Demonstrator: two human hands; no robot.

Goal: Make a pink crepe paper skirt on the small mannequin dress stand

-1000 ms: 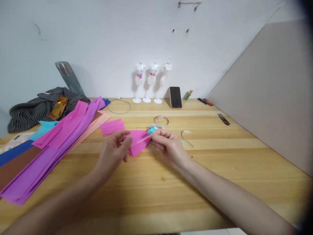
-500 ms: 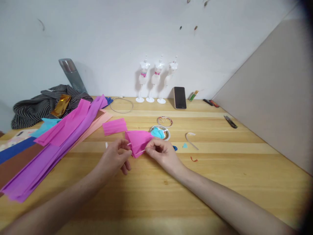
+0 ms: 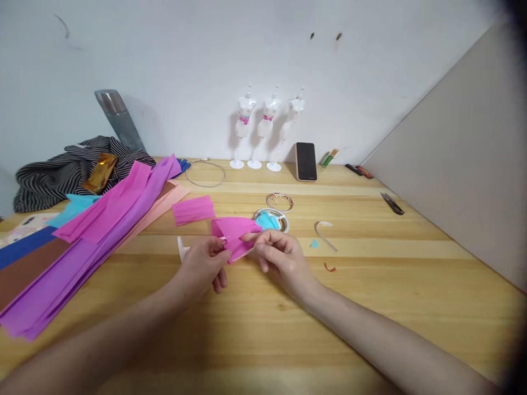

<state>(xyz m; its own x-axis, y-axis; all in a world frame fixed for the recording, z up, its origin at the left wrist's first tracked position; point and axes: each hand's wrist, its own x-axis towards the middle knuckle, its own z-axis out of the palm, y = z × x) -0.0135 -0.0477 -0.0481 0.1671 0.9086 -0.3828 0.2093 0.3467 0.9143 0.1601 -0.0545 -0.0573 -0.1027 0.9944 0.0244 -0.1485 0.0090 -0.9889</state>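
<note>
Both hands are closed at the lower edge of a folded, gathered piece of pink crepe paper (image 3: 235, 226), just above the table. My left hand (image 3: 205, 264) pinches its left side between thumb and fingers. My right hand (image 3: 284, 260) grips the opposite side, thumb against forefinger. A thin white strip (image 3: 244, 255) runs along the paper's bottom edge towards my right fingertips; what it is made of I cannot tell. Another white strip (image 3: 180, 248) stands out beside my left hand. Just behind lies a tape roll (image 3: 284, 214) with light blue crepe paper (image 3: 267, 220) in it.
A flat pink piece (image 3: 193, 209) and long crepe strips (image 3: 99, 247) lie left. Three small mannequins (image 3: 268, 118) and a phone (image 3: 306, 162) stand at the wall. Right are a ring of beads (image 3: 280, 201), paper scraps (image 3: 314, 243) and a dark cutter (image 3: 392, 203).
My right fingers have moved further over the pink paper and closed in on its edge. The blue object by my right hand is now hidden. The camera view has shifted slightly.
</note>
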